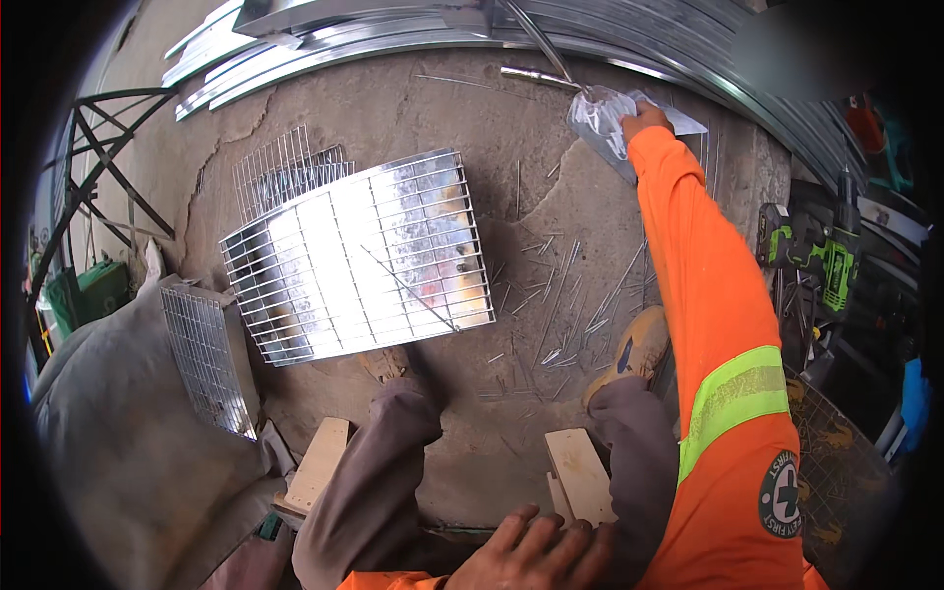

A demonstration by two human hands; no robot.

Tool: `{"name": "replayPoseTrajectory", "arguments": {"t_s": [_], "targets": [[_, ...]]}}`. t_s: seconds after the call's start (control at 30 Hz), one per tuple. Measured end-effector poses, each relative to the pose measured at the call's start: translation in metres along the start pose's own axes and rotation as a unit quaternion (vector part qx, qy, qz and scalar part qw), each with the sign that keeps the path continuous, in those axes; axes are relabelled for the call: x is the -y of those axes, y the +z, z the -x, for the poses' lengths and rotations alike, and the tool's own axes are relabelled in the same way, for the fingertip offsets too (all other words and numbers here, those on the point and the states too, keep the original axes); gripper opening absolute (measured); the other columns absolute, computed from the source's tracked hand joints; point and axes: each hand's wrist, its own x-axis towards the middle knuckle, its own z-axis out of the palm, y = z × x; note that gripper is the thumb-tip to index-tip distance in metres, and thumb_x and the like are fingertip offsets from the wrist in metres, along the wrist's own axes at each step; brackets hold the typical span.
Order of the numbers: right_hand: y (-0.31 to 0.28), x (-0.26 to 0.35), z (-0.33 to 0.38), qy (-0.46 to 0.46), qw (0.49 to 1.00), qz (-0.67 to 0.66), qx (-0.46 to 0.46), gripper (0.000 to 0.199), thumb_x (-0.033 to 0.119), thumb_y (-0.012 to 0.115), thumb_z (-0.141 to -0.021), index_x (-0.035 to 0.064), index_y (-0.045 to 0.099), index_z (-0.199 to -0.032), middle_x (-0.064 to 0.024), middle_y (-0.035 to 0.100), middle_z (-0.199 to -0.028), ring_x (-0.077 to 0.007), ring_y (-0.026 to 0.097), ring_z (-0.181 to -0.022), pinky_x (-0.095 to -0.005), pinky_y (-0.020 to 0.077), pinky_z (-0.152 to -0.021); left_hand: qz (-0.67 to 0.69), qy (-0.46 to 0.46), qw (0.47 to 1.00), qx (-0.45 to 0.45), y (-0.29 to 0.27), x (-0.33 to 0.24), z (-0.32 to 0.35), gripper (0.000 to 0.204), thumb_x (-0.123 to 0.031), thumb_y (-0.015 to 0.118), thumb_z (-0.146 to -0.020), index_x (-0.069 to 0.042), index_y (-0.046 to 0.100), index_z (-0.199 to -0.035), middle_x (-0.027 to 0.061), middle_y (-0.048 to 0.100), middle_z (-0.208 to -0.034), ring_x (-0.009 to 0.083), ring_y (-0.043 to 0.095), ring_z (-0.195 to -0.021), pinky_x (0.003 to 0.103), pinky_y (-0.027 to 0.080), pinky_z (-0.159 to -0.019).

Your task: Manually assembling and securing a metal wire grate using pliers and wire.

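At the far right, my right hand reaches out at the end of an orange sleeve and is closed on a clear plastic bag on the floor. Its fingertips are partly hidden by the crinkled plastic, and the bag's contents are hard to make out. Low in the view, close to my body, my left hand hangs with loosely bent fingers a little apart; no object shows in it. A wire-mesh cage with shiny sheet metal stands in front of my feet, a loose thin rod lying across its mesh.
Cut wire pieces litter the concrete between my feet. Long metal profiles lie along the far side, near a metal tube. Another mesh panel leans at left by a grey cloth. Green cordless drills stand at right.
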Motion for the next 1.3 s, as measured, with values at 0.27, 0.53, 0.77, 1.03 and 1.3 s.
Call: {"name": "replayPoseTrajectory", "arguments": {"t_s": [0.27,0.53,0.77,1.03,1.3], "targets": [[-0.054,-0.018,-0.075,-0.180,0.977,0.032,0.106,0.040,0.027,0.061,-0.092,0.0054,0.057,-0.126,-0.0209,0.065,-0.115,-0.0368,0.062,-0.106,-0.0412,0.0450,-0.095,-0.007,-0.022,0.999,-0.031,-0.026,0.001,-0.028,0.033,-0.025,0.058,-0.084,-0.009,0.062,-0.112,0.0044,0.060,-0.093,0.0205,0.055,-0.087,0.034,0.043,-0.082],[0.003,-0.064,-0.026,-0.016,0.991,0.135,0.001,0.107,0.049,0.084,-0.062,0.0122,0.032,-0.148,-0.0216,0.053,-0.137,-0.0415,0.046,-0.130,-0.0459,0.0390,-0.107,-0.068,0.044,0.991,-0.105,0.013,0.008,-0.032,0.028,-0.042,0.057,-0.085,-0.014,0.064,-0.084,0.0015,0.063,-0.079,0.0214,0.059,-0.081,0.040,0.043,-0.074],[0.004,-0.156,-0.054,-0.087,0.996,-0.016,0.002,0.087,0.040,0.087,-0.067,-0.0043,0.050,-0.133,-0.0257,0.058,-0.129,-0.0376,0.057,-0.118,-0.0420,0.0418,-0.103,-0.076,0.044,0.979,-0.183,0.030,-0.007,-0.018,0.024,-0.038,0.057,-0.084,-0.016,0.066,-0.078,0.0031,0.064,-0.079,0.0217,0.061,-0.078,0.042,0.044,-0.070],[-0.012,-0.115,0.055,-0.126,0.986,-0.049,0.102,0.073,0.028,0.077,-0.079,-0.0022,0.047,-0.139,-0.0266,0.056,-0.131,-0.0371,0.054,-0.122,-0.0392,0.0392,-0.105,-0.095,-0.106,0.987,0.071,0.038,-0.028,-0.040,0.031,-0.023,0.056,-0.087,-0.007,0.071,-0.109,0.0040,0.068,-0.096,0.0192,0.060,-0.094,0.035,0.041,-0.084],[-0.142,-0.081,0.202,-0.008,0.974,-0.026,0.227,0.047,0.022,0.073,-0.073,-0.0079,0.065,-0.109,-0.0176,0.069,-0.101,-0.0272,0.066,-0.095,-0.0368,0.0493,-0.084,-0.155,0.071,0.985,0.033,0.046,-0.020,-0.029,0.026,-0.033,0.068,-0.081,-0.010,0.077,-0.090,0.0043,0.073,-0.096,0.0285,0.067,-0.092,0.042,0.050,-0.079]]}}
